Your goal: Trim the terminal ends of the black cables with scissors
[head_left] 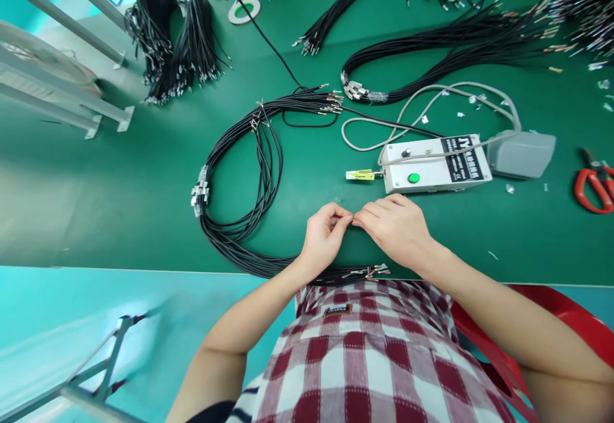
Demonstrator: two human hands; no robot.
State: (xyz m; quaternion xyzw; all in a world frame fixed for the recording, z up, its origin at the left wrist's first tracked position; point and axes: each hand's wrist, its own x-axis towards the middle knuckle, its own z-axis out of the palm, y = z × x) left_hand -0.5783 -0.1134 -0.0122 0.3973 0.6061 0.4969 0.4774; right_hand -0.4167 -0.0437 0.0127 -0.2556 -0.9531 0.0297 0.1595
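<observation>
My left hand [325, 236] and my right hand [396, 226] meet fingertip to fingertip over the green table [119, 205], near its front edge. Both pinch something very small between thumb and fingers; it looks like a thin wire end, too small to tell for sure. A big loop of black cables [249, 173] with metal terminals curves from the left round to the table edge under my hands, where bare wire ends [371, 272] lie. Just beyond my right hand stands a white control box [434, 166] with a green button.
A grey foot pedal [522, 153] is wired to the box. Red-handled scissors [593, 186] lie at the far right. More black cable bundles [173, 39] cover the back, with a tape roll [244, 11]. A metal frame [57, 96] stands at the left.
</observation>
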